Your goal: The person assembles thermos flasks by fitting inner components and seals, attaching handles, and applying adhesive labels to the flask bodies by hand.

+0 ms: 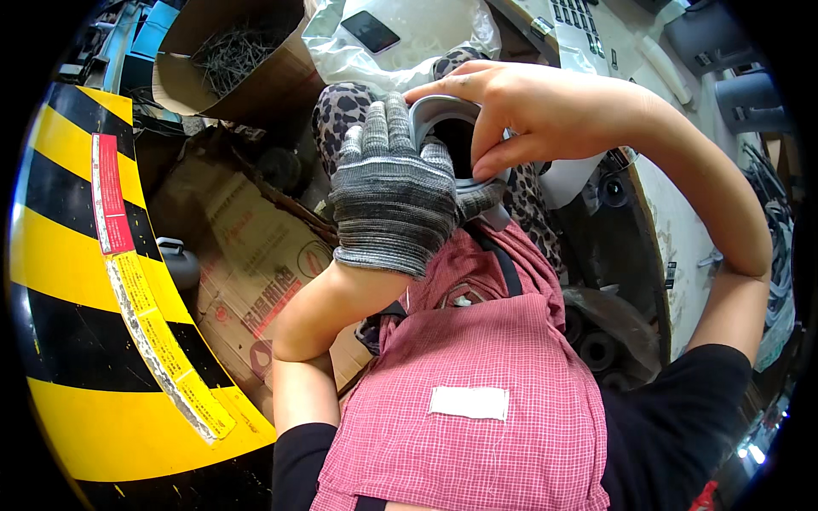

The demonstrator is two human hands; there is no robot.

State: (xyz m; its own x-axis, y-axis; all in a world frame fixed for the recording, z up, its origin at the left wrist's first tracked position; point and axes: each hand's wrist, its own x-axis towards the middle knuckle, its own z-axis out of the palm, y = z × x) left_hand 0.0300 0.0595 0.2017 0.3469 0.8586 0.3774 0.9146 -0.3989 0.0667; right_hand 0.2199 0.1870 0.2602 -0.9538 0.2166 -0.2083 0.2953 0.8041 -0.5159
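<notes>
Apron (469, 358), handheld vessel (436, 108) — carton (274, 78) holds metal pieces (230, 64).

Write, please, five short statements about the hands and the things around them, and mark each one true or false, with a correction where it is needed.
1. The left hand wears a striped glove. True.
2. The right hand is gloved too. False: it is bare.
3. Fingers of the right hand are at the rim of the grey part. True.
4. The phone lies inside the cardboard box at the upper left. False: it lies on the pale plastic beyond the hands.
5. The apron is plain blue. False: it is checked in pinkish red and white.
</notes>
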